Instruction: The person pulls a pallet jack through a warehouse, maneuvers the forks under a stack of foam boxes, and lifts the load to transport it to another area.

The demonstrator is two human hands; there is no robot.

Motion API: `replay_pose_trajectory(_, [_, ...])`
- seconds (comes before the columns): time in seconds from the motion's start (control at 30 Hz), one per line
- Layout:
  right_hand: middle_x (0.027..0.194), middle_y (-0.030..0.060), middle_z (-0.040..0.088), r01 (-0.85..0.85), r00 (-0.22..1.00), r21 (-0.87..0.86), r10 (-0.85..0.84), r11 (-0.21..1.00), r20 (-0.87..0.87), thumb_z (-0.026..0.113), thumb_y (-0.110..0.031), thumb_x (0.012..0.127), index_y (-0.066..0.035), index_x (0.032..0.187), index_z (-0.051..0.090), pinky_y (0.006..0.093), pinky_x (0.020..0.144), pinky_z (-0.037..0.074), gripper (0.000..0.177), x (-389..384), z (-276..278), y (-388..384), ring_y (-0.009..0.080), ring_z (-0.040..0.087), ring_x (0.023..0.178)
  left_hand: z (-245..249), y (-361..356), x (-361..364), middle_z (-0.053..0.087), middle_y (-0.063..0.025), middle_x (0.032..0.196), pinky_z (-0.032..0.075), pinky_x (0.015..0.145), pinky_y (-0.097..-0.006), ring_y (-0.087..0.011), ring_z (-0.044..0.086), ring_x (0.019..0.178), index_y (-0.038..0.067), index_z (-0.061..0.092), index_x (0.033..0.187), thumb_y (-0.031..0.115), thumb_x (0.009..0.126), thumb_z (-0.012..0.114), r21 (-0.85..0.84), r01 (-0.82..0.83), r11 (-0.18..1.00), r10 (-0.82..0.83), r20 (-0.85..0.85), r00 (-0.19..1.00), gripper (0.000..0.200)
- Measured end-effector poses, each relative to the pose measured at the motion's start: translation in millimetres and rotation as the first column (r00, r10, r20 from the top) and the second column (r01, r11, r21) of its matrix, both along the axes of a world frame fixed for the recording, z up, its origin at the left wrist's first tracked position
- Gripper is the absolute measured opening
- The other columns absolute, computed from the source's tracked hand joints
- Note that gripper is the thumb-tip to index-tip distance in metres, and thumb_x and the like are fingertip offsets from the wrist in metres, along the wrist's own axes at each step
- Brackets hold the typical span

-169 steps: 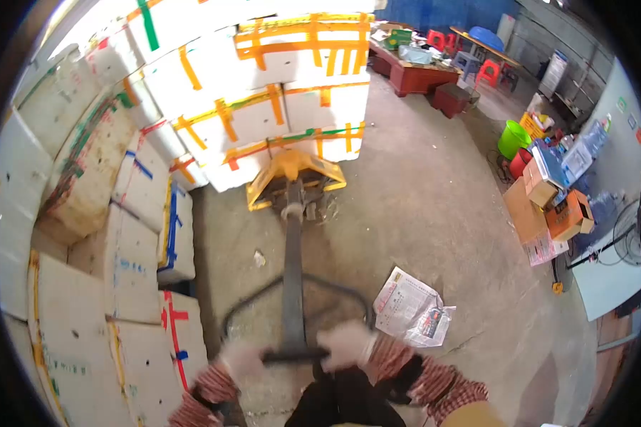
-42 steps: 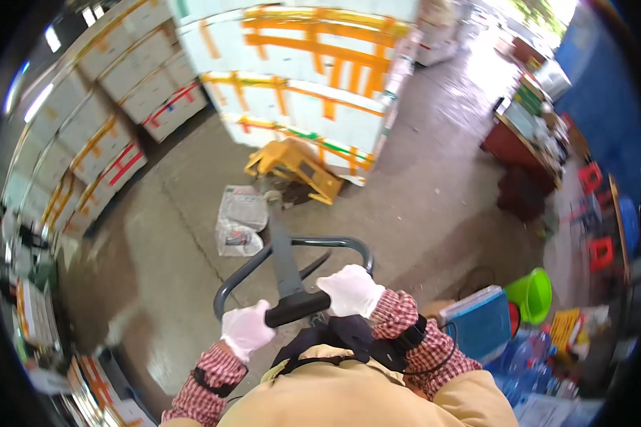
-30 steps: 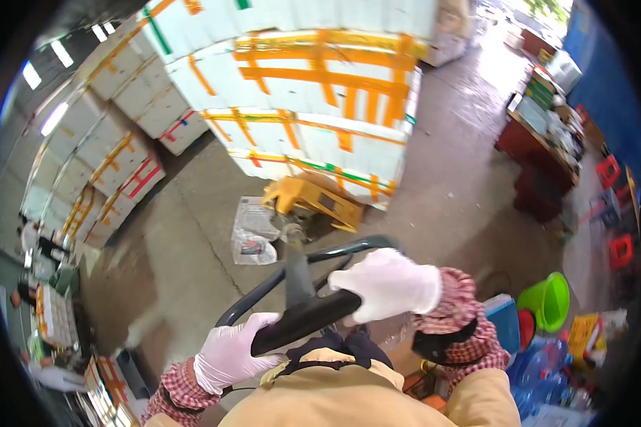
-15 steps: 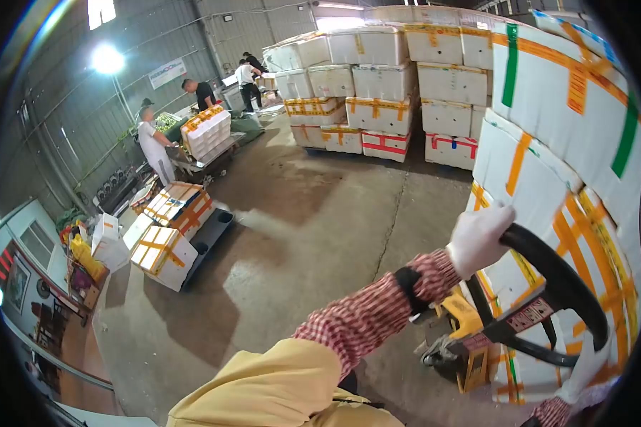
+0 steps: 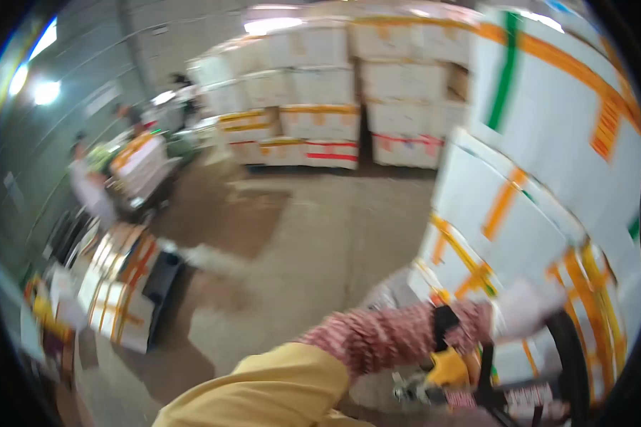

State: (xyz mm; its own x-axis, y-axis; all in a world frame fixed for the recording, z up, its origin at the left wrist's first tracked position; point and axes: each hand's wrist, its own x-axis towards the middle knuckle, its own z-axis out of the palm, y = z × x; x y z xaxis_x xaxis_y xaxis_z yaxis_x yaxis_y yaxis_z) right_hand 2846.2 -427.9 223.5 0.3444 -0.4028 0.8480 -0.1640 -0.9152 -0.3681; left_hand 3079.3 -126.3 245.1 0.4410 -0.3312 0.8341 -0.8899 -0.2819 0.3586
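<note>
My left hand (image 5: 530, 309), in a white glove and blurred by motion, is closed around the top of the black loop handle (image 5: 573, 356) of a pallet jack. A red-and-white checked sleeve (image 5: 377, 338) with a black band at the wrist covers that arm. Below the forearm shows the yellow body (image 5: 450, 371) of the pallet jack. Close beyond my left hand stand large white foam boxes (image 5: 506, 192), stacked high and bound with orange, yellow and green tape. My right hand is not in view.
More taped white foam boxes (image 5: 320, 124) stand in stacks at the back. At left, several boxes (image 5: 117, 306) rest on a low dark pallet. Two blurred people, one in white (image 5: 89, 185), are near a loaded cart (image 5: 139, 167). Concrete floor (image 5: 299, 242) lies between.
My view has turned right, so the room has shifted left. My left hand, still on the handle, appears lower and farther right. My right hand, visible earlier at lower right, has left the view.
</note>
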Motion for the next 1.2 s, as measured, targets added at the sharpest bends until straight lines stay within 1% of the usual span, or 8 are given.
replay_pose_trajectory(0.07, [0.081, 0.0089, 0.065, -0.013, 0.999, 0.212, 0.023, 0.977, -0.042, 0.074, -0.013, 0.079, -0.001, 0.095, 0.065, 0.0318, 0.068, 0.05, 0.022, -5.8, 1.4, 17.8, 0.0199, 0.062, 0.074, -26.0, -2.9, 27.0, 0.056, -0.0091, 0.079, 0.05, 0.057, -0.0415, -0.0323, 0.059, 0.066, 0.011, 0.057, 0.09, 0.006, 0.072, 0.061, 0.216, -0.052, 0.975, 0.068, -0.07, 0.995, 0.02])
replay_pose_trajectory(0.13, [0.084, 0.0067, 0.064, -0.008, 1.0, 0.42, 0.013, 0.907, -0.007, 0.073, -0.01, 0.078, 0.0, 0.098, 0.064, 0.0295, 0.071, 0.049, 0.024, 1.1, 1.9, 36.6, 0.0163, 0.061, 0.077, 0.5, -4.7, 41.1, 0.054, -0.0117, 0.077, 0.047, 0.06, -0.0388, -0.0322, 0.058, 0.067, 0.007, 0.056, 0.091, -0.005, 0.065, 0.061, -0.081, 0.083, 0.993, -0.08, 0.048, 0.996, 0.029])
replay_pose_trajectory(0.3, [0.091, 0.0039, 0.065, -0.062, 0.988, 0.706, -0.059, 0.705, 0.146, 0.07, 0.0, 0.075, 0.001, 0.104, 0.064, 0.0255, 0.078, 0.048, 0.03, -5.7, 17.7, 112.9, 0.0097, 0.06, 0.085, 19.8, -22.2, 87.0, 0.063, -0.0056, 0.077, 0.05, 0.065, -0.0281, -0.0157, 0.063, 0.068, 0.009, 0.06, 0.093, -0.001, 0.071, 0.068, -0.04, 0.194, 0.98, -0.196, -0.068, 0.978, 0.025])
replay_pose_trajectory(0.67, [0.092, 0.0124, 0.07, 0.112, 0.861, 0.626, -0.39, 0.771, 0.327, 0.067, 0.004, 0.073, 0.005, 0.098, 0.065, 0.0281, 0.083, 0.049, 0.025, -101.5, 30.1, 269.0, 0.0158, 0.065, 0.086, 57.3, -46.7, 21.8, 0.066, -0.0053, 0.088, 0.049, 0.077, -0.0253, -0.0122, 0.061, 0.082, 0.002, 0.062, 0.094, 0.002, 0.075, 0.072, -0.125, 0.626, 0.77, -0.622, 0.074, 0.78, 0.022])
replay_pose_trajectory(0.77, [0.092, 0.0158, 0.07, 0.289, 0.716, 0.84, -0.687, 0.458, 0.128, 0.066, -0.01, 0.08, 0.008, 0.102, 0.065, 0.0334, 0.084, 0.053, 0.029, -94.4, 34.2, 321.4, 0.0214, 0.067, 0.085, 58.1, -67.4, 35.4, 0.067, -0.0061, 0.089, 0.048, 0.08, -0.0263, -0.0137, 0.062, 0.083, 0.003, 0.062, 0.095, 0.01, 0.073, 0.075, -0.106, 0.681, 0.724, -0.681, 0.04, 0.731, 0.026])
replay_pose_trajectory(0.93, [0.095, 0.0177, 0.068, -0.092, 0.578, 0.885, -0.7, 0.456, 0.42, 0.065, -0.018, 0.08, 0.006, 0.102, 0.065, 0.0405, 0.077, 0.056, 0.032, -70.5, 27.9, 354.8, 0.0224, 0.066, 0.086, 41.1, -114.6, 53.1, 0.067, -0.0049, 0.086, 0.049, 0.077, -0.0252, -0.013, 0.063, 0.081, 0.006, 0.063, 0.095, 0.011, 0.071, 0.076, -0.178, 0.805, 0.565, -0.815, 0.028, 0.578, 0.028])
replay_pose_trajectory(1.1, [0.054, 0.0039, 0.05, 0.572, 0.609, 0.447, -0.721, 0.688, 0.331, 0.056, 0.004, 0.071, 0.006, 0.073, 0.058, 0.0233, 0.043, 0.036, 0.003, -43.3, 21.1, 329.3, 0.0098, 0.047, 0.045, 50.4, -149.2, 49.9, 0.067, -0.0012, 0.082, 0.048, 0.073, -0.0216, -0.0083, 0.06, 0.076, 0.003, 0.064, 0.095, 0.008, 0.073, 0.075, -0.113, 0.858, 0.501, -0.833, 0.208, 0.513, 0.024])
replay_pose_trajectory(1.2, [0.052, 0.0016, 0.045, 0.555, 0.694, 0.401, -0.671, 0.729, 0.259, 0.052, 0.006, 0.077, 0.009, 0.091, 0.061, 0.0226, 0.041, 0.03, 0.016, -63.5, 30.3, 314.6, 0.0089, 0.041, 0.042, 55.3, -167.4, 33.0, 0.068, -0.0013, 0.082, 0.048, 0.073, -0.0214, -0.0093, 0.061, 0.075, 0.004, 0.064, 0.096, 0.005, 0.07, 0.077, -0.135, 0.875, 0.464, -0.837, 0.256, 0.483, 0.028])
